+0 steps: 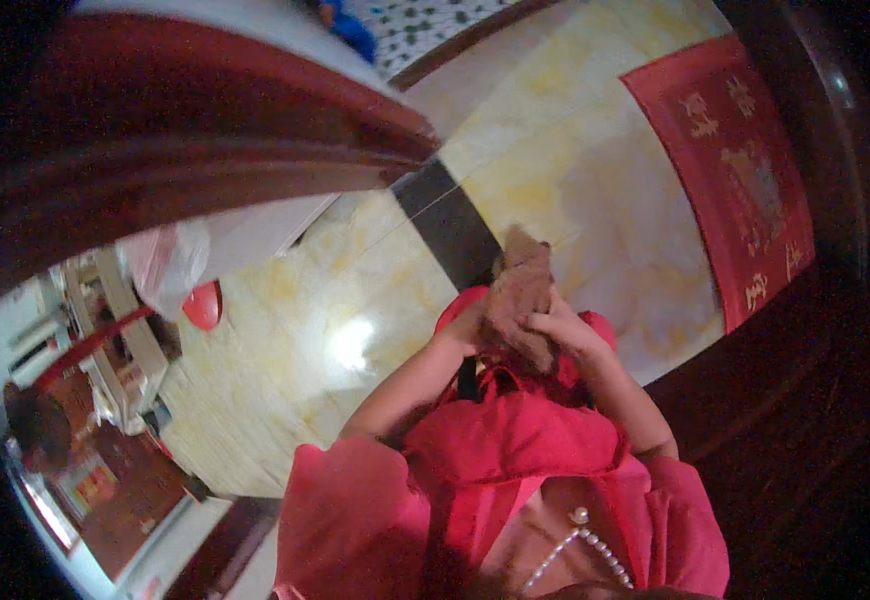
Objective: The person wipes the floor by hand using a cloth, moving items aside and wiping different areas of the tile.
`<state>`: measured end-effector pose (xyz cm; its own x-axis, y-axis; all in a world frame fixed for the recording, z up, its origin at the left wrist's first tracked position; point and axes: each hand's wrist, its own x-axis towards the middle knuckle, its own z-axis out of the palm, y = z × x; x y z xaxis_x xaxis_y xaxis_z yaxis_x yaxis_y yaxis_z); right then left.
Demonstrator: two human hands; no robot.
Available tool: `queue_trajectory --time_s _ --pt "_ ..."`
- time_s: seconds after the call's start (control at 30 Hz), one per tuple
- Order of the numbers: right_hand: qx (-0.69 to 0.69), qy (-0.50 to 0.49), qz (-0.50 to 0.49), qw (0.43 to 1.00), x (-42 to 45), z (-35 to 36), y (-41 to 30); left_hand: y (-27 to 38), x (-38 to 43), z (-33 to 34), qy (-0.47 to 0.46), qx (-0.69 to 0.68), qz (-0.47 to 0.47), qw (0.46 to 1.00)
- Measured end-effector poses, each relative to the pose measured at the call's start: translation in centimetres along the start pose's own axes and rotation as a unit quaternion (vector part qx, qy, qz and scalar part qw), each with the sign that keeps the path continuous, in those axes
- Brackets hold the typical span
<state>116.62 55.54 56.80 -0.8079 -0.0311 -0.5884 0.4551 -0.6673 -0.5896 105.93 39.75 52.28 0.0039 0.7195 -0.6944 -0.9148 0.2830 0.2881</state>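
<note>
A crumpled brown cloth is bunched between my two hands in front of my red clothing. My left hand grips its right side, with the fingers bent over the folds. On the other side, my right hand is against the cloth and partly hidden by it, so its fingers are hard to make out. The cloth's upper end sticks up past both hands, over a dark strip in the floor.
A red mat with gold writing lies on the marbled tile floor at right. A dark red door frame stands at upper left. Further left are a red dustpan-like object, a plastic bag and wooden shelving.
</note>
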Motion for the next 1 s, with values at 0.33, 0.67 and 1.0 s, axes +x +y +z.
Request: queue_trajectory --time_s 0.33,0.67,1.0 --pt "-0.422 -0.005 -0.202 0.884 6.1 9.4 -0.3 4.9 -9.9 -3.0 0.315 0.047 0.229 0.92" --pt "-0.635 0.093 -0.265 0.72 13.0 2.6 -2.7 4.8 -16.2 -14.0 0.582 0.312 0.082 0.746" --pt "-0.63 0.319 0.132 0.696 18.7 -2.2 4.6 2.9 -9.4 -16.2 0.522 0.386 -0.147 0.747"
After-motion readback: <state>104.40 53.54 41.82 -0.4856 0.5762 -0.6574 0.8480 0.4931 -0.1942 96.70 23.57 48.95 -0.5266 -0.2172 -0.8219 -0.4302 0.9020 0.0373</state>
